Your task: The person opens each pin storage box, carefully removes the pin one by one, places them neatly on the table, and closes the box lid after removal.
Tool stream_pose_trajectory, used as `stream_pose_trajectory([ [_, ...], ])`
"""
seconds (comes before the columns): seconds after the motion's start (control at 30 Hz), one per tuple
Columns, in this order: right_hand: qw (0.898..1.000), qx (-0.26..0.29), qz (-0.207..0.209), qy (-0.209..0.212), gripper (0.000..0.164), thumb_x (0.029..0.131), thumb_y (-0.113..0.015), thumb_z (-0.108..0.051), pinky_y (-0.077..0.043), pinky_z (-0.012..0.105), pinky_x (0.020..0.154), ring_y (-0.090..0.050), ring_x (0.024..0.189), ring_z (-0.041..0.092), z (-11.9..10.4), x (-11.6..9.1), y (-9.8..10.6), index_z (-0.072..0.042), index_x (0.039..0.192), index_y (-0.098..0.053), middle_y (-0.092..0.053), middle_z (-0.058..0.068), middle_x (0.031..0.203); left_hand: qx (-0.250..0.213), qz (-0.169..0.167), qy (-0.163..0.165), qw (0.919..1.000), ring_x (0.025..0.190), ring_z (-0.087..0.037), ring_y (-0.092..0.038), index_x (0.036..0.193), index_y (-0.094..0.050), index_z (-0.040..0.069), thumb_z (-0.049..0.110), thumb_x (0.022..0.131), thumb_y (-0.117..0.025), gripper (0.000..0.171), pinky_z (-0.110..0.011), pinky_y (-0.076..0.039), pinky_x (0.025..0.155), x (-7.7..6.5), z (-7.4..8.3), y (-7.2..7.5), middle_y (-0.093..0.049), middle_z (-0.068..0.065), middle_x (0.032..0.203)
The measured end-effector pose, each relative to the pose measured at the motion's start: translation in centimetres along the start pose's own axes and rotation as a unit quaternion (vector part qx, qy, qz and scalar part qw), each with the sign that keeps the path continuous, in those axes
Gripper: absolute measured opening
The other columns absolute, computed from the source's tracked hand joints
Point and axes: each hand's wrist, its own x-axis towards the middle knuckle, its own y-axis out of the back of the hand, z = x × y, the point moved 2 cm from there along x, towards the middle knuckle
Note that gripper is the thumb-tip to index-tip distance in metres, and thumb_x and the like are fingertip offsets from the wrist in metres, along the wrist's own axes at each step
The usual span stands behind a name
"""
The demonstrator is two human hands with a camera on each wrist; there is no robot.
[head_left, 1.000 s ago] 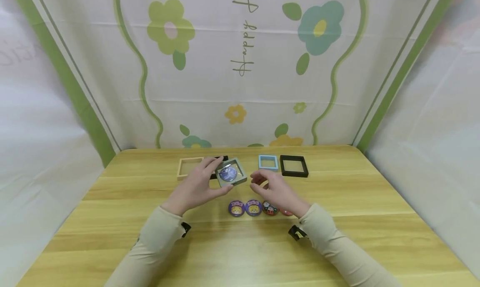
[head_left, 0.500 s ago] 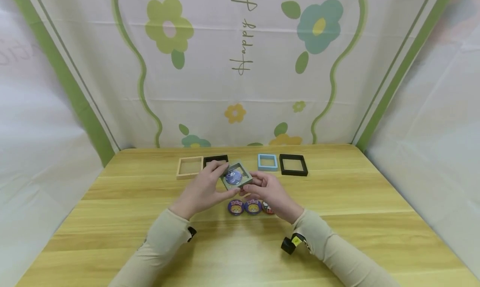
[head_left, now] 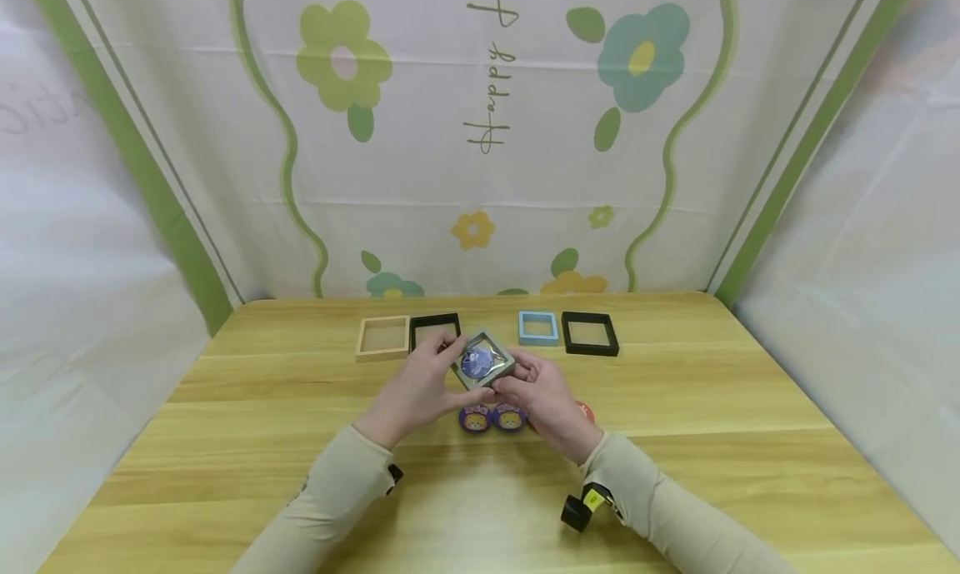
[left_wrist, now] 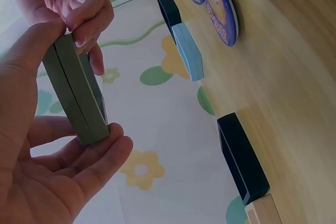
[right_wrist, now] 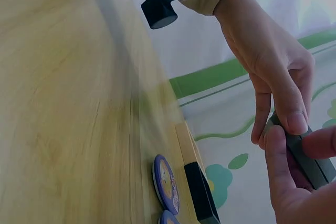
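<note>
A grey-green square display frame [head_left: 492, 377] is held above the table, tilted corner-down, with a round blue-purple badge [head_left: 477, 362] behind its clear film. My left hand [head_left: 416, 386] grips it from the left, the thumb on one edge and fingers on the opposite one; the left wrist view shows the edge of the frame [left_wrist: 76, 90] between them. At the right corner my right hand [head_left: 551, 403] pinches the frame, its fingertips close to the left thumb. Below lie two purple bear badges [head_left: 476, 418] and a red badge [head_left: 584, 410], the latter partly hidden by the right hand.
Along the table's back stand a light wooden frame [head_left: 382, 355], a black frame [head_left: 435, 318] partly behind the left fingers, a small blue frame [head_left: 537, 340] and another black frame [head_left: 590, 350]. A floral cloth [head_left: 420, 174] rises behind the wooden table [head_left: 262, 407].
The right hand has come in from apart and taken the display frame's right corner. The left hand has moved the frame right and slightly nearer, turning it more corner-down.
</note>
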Motion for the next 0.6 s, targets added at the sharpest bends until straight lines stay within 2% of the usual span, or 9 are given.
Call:
stream_pose_trajectory([
  [0.23,0.999,0.024,0.017,-0.02,0.056,0.087,-0.058,0.011,-0.05,0.04,0.093,-0.063,0.109,0.031,0.03,-0.31,-0.51,0.01,0.14,-0.04,-0.055,0.026,0.13,0.015,-0.003,-0.006,0.9999,0.083,-0.015,-0.049,0.132,-0.058,-0.004,0.044,0.081,-0.08,0.073,-0.027,-0.049,0.067,-0.04,0.1,0.17,-0.05,-0.012,0.111],
  [0.47,0.999,0.022,0.025,-0.028,0.055,0.086,-0.056,0.009,-0.051,0.038,0.092,-0.063,0.106,0.029,0.09,-0.5,-0.74,0.011,0.139,-0.042,-0.055,0.026,0.129,0.03,-0.014,-0.005,0.9995,0.079,-0.013,-0.046,0.133,-0.056,-0.008,0.046,0.084,-0.077,0.075,-0.023,-0.046,0.062,-0.13,0.29,0.06,-0.048,-0.009,0.106],
  [0.6,0.999,0.016,0.025,-0.03,0.052,0.088,-0.053,0.007,-0.052,0.037,0.091,-0.064,0.099,0.025,0.19,-0.55,-0.74,0.011,0.138,-0.043,-0.055,0.027,0.127,0.028,-0.014,-0.001,0.9995,0.079,-0.013,-0.047,0.133,-0.056,-0.009,0.046,0.084,-0.077,0.077,-0.023,-0.046,0.063,-0.14,0.35,0.0,-0.049,-0.009,0.106],
])
